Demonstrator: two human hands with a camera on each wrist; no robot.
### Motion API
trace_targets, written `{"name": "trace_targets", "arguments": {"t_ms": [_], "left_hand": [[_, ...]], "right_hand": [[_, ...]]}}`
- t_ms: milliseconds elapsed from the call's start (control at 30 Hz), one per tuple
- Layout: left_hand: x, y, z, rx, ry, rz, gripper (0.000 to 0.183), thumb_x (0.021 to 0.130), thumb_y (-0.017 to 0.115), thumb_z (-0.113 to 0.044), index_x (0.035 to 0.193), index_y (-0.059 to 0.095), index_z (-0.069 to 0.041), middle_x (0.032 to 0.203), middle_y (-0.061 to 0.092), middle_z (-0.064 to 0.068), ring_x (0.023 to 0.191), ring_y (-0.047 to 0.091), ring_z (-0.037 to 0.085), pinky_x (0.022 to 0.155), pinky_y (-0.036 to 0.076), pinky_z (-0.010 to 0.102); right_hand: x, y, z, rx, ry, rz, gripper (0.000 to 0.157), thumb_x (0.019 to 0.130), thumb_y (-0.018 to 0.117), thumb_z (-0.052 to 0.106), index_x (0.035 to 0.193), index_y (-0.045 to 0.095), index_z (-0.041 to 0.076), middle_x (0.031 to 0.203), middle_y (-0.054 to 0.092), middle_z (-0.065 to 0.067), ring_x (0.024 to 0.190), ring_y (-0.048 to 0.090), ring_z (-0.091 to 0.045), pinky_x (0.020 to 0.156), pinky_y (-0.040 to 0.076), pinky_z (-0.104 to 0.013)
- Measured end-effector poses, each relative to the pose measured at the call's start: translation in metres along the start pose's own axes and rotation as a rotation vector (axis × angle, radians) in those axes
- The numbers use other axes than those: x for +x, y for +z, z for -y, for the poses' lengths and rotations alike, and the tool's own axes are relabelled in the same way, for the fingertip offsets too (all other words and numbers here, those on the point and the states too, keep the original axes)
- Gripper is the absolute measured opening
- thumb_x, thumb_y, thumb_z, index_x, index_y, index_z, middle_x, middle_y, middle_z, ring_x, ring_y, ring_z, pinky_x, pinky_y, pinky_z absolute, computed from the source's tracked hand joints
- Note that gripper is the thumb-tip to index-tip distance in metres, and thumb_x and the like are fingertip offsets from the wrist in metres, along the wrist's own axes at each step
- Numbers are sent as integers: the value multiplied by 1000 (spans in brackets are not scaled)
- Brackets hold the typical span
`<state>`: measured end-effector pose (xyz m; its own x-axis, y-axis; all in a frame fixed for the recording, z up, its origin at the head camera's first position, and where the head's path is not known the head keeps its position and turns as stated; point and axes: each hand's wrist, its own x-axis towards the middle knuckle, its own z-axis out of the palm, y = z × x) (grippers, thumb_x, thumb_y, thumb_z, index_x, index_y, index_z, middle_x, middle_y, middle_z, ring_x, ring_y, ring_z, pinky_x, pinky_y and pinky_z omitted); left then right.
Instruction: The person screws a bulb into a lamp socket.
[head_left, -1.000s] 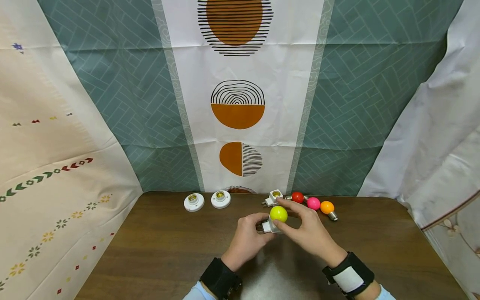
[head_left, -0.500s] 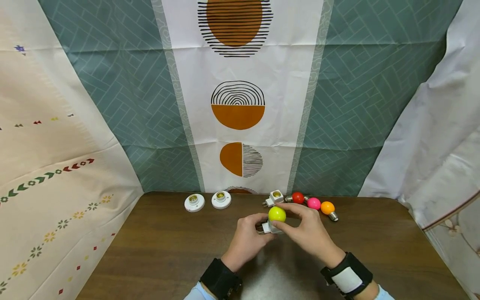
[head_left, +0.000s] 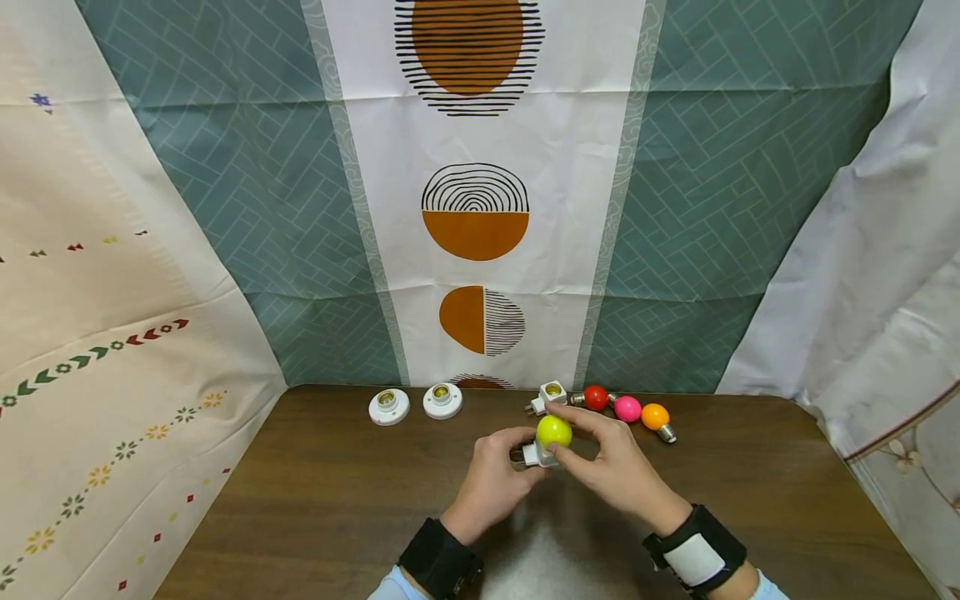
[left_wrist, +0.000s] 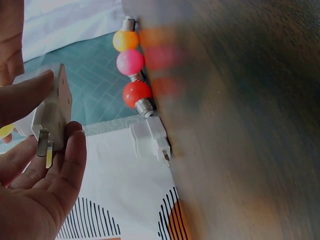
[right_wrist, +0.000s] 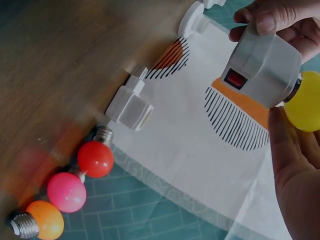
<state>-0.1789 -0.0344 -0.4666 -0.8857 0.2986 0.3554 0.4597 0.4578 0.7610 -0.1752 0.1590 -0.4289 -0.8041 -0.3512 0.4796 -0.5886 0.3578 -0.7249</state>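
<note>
My left hand (head_left: 497,475) grips a white plug-in bulb socket (right_wrist: 265,65) with a red switch on its side and two flat prongs showing in the left wrist view. A yellow light bulb (head_left: 553,432) sits at the socket's opening, its dark metal base mostly inside in the right wrist view. Fingers and thumb of my right hand (head_left: 618,467) hold the bulb's round glass from both sides. Both hands are raised over the table in front of the other parts.
Along the table's (head_left: 337,517) back edge stand two round white lamp holders (head_left: 442,401) (head_left: 388,407), another plug-in socket (head_left: 549,397), and red (head_left: 596,397), pink (head_left: 627,407) and orange (head_left: 655,415) bulbs. A patterned cloth (head_left: 480,125) hangs behind.
The right hand's fingers have shifted slightly around the yellow bulb. The left hand and the socket stay almost in place.
</note>
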Motion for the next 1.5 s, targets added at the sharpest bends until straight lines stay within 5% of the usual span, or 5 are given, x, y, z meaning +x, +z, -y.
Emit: {"name": "trace_targets", "arguments": {"t_ms": [167, 500, 833, 1167, 1500], "left_hand": [[0, 0, 0, -17, -24, 8, 45, 70, 80, -17, 112, 64, -18, 102, 60, -14, 88, 56, 3, 75, 46, 23], [1, 1, -1, -10, -18, -4, 43, 72, 78, -17, 112, 64, -19, 103, 60, -15, 90, 56, 3, 76, 46, 24], [1, 0, -1, 8, 4, -2, 43, 72, 79, -18, 112, 64, -19, 103, 60, -15, 90, 56, 3, 77, 45, 23], [0, 3, 1, -4, 12, -16, 42, 70, 80, -19, 109, 65, -21, 98, 61, -17, 85, 58, 2, 72, 48, 25], [0, 1, -2, 49, 39, -43, 44, 70, 79, -20, 112, 66, -19, 98, 61, -16, 85, 56, 1, 72, 47, 25]], "right_hand": [[0, 2, 1, 22, 0, -15, 45, 81, 71, 23, 125, 58, 21, 120, 57, 6, 107, 54, -11, 81, 46, -29], [2, 5, 19, -10, 7, -200, 44, 71, 80, 17, 112, 65, 12, 107, 63, -2, 95, 60, -14, 72, 50, -32], [0, 2, 2, -23, 0, -34, 52, 80, 73, 24, 128, 56, 17, 125, 54, 6, 113, 51, -11, 83, 44, -28], [1, 4, 5, 4, -13, -83, 48, 74, 77, 23, 119, 62, 18, 115, 61, 3, 105, 55, -9, 78, 47, -27], [5, -3, 41, 16, 26, -129, 47, 69, 80, 11, 113, 64, 6, 110, 63, -3, 98, 59, -17, 76, 48, -32]]}}
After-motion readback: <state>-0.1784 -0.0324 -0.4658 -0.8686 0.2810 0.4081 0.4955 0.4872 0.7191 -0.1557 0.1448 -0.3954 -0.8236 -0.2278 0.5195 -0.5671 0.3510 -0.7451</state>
